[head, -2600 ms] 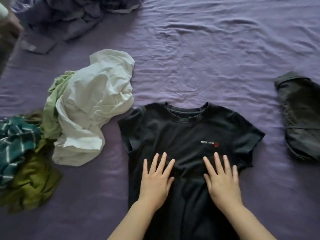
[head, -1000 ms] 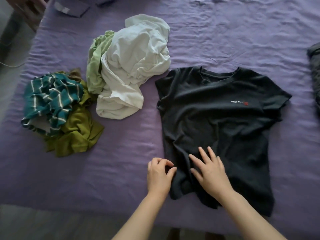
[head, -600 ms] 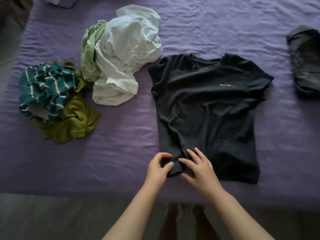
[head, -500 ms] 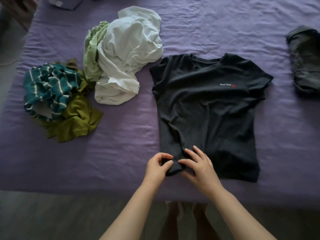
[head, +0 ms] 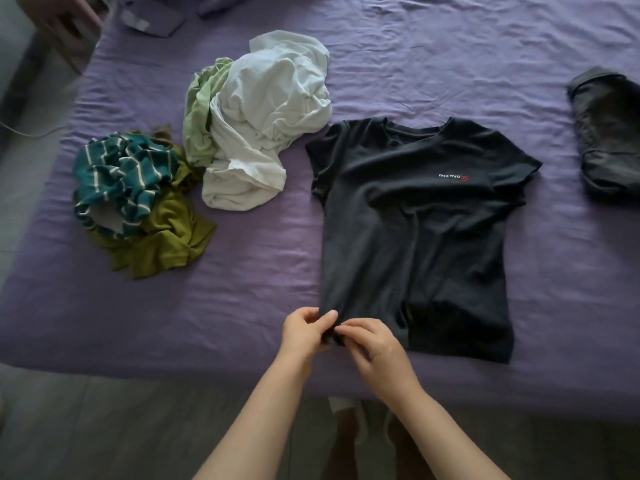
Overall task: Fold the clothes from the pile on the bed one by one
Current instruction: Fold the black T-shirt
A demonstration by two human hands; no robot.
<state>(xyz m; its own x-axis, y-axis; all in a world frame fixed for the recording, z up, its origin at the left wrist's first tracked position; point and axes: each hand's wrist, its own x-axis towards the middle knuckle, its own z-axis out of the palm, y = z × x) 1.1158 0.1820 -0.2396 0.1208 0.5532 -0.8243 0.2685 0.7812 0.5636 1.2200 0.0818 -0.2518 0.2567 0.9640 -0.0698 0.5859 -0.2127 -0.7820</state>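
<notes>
Two hands meet at the black T-shirt's (head: 415,230) near-left hem corner: my left hand (head: 304,329) and right hand (head: 372,342) both pinch it. Right of the white garment (head: 266,123), it lies flat, soft, light; I judge hems and shoulders the best holds.

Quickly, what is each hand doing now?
Left hand: pinching the hem corner of the black T-shirt.
Right hand: pinching the same corner.

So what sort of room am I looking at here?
Most likely a bedroom at home: a bed with a purple sheet, a pile of unfolded clothes on it, and a black T-shirt laid flat, both hands pinching its hem.
</notes>
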